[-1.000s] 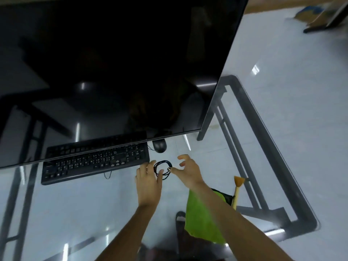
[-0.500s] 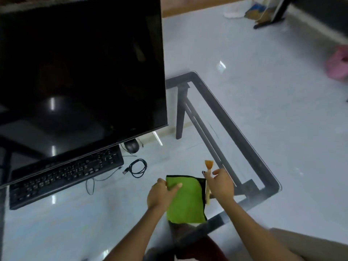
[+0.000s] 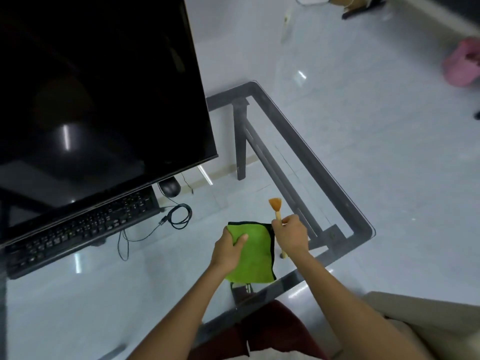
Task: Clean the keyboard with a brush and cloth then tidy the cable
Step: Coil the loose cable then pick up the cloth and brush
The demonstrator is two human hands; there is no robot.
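Note:
A black keyboard point(image 3: 78, 229) lies on the glass table under the monitor's lower edge. Its cable point(image 3: 179, 216) is coiled in a small loop to the keyboard's right, with a loose length trailing back to the keyboard. A green cloth point(image 3: 255, 261) with a black edge lies flat near the table's front edge. My left hand point(image 3: 228, 250) grips the cloth's upper left corner, thumb on top. My right hand point(image 3: 292, 236) is closed around the wooden handle of a small brush point(image 3: 275, 205), whose orange bristles point away from me.
A large dark monitor point(image 3: 98, 87) fills the upper left. A black mouse point(image 3: 170, 188) sits behind the keyboard's right end. The table's dark metal frame point(image 3: 298, 141) shows through the glass, with its corner at right. A pink object point(image 3: 461, 64) stands on the floor at far right.
Both hands left the coiled cable and came back toward me. The left hand took the cloth's corner, and the right hand closed on the brush handle.

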